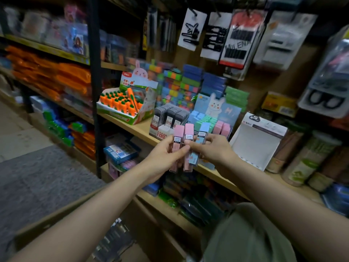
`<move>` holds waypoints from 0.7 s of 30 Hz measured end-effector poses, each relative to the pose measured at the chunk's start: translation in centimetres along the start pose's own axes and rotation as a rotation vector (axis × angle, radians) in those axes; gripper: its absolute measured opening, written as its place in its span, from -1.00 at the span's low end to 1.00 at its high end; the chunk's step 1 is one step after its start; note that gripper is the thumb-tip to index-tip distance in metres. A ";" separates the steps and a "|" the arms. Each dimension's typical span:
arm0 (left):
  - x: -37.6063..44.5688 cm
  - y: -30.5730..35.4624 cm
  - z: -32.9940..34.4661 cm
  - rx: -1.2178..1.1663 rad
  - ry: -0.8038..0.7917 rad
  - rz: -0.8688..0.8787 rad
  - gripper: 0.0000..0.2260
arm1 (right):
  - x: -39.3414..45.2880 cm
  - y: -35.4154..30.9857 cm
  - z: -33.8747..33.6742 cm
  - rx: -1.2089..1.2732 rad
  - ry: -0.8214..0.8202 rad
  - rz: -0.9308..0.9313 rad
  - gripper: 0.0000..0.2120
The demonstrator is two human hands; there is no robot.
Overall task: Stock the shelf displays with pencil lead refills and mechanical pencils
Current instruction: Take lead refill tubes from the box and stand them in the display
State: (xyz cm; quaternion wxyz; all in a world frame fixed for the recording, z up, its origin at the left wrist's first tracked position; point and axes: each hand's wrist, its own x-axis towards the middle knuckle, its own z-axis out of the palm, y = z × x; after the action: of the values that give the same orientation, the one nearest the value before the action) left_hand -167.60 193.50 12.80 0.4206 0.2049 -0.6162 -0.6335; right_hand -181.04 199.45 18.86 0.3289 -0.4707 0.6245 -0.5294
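Lead refill boxes, two pink (pixel 178 146) and one blue (pixel 201 144), stand up in front of the shelf (pixel 136 127); the left hand (pixel 166 156) holds the pink ones, the right hand (pixel 213 148) pinches the blue one

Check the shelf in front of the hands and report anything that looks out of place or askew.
One thing stands out: in the carrot display box, a single carrot item lies tilted across the upright rows. The white display box looks empty. Both hands, left hand and right hand, hold the pastel refill cases.
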 end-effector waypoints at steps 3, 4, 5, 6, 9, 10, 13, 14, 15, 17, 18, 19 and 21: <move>0.7 0.1 0.4 0.004 -0.035 0.053 -0.67 | 0.4 -0.2 -0.4 -0.036 0.018 -0.020 -0.85; 0.8 0.1 0.4 0.002 -0.045 0.060 -0.66 | 0.5 -0.3 -0.5 -0.057 0.014 -0.025 -0.86; 1.0 0.1 0.3 0.001 -0.050 0.061 -0.67 | 0.7 -0.3 -0.6 -0.086 0.010 -0.029 -0.88; 1.1 0.1 0.2 -0.001 -0.047 0.052 -0.70 | 0.8 -0.4 -0.6 -0.119 0.007 -0.028 -0.90; 1.7 -0.3 -0.2 -0.106 -0.044 -0.031 -0.80 | 1.2 -0.5 -0.6 -0.185 0.012 -0.050 -0.78; 2.0 -0.4 -0.4 -0.158 -0.046 -0.063 -0.84 | 1.3 -0.8 -0.7 -0.175 0.004 -0.054 -0.71; 2.8 -0.6 -1.1 -0.238 0.027 -0.141 -0.90 | 2.0 -2.1 -1.5 -0.145 -0.046 -0.011 -0.65; 3.1 -0.6 -1.5 -0.242 0.061 -0.158 -0.92 | 2.2 -2.7 -2.1 -0.189 -0.045 -0.002 -0.66; 3.5 -0.6 -1.9 -0.241 0.092 -0.174 -0.91 | 2.7 -3.3 -2.7 -0.234 -0.036 -0.010 -0.66; 4.3 -0.5 -2.9 -0.221 0.150 -0.201 -0.88 | 3.7 -4.7 -3.7 -0.266 -0.013 -0.056 -0.67; 4.6 -0.5 -3.4 -0.207 0.167 -0.212 -0.88 | 4.3 -5.4 -4.0 -0.269 0.001 -0.081 -0.69; 4.9 -0.5 -3.9 -0.203 0.174 -0.222 -0.88 | 4.9 -6.0 -4.2 -0.286 0.014 -0.108 -0.71; 5.3 -0.6 -4.6 -0.211 0.169 -0.235 -0.88 | 6.3 -7.2 -4.2 -0.358 0.034 -0.161 -0.76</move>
State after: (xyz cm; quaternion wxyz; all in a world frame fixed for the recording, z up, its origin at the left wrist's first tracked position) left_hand -167.17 186.42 12.90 0.4132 0.2828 -0.4805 -0.7200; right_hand -185.31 195.02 27.36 0.1861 -0.5610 0.6745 -0.4423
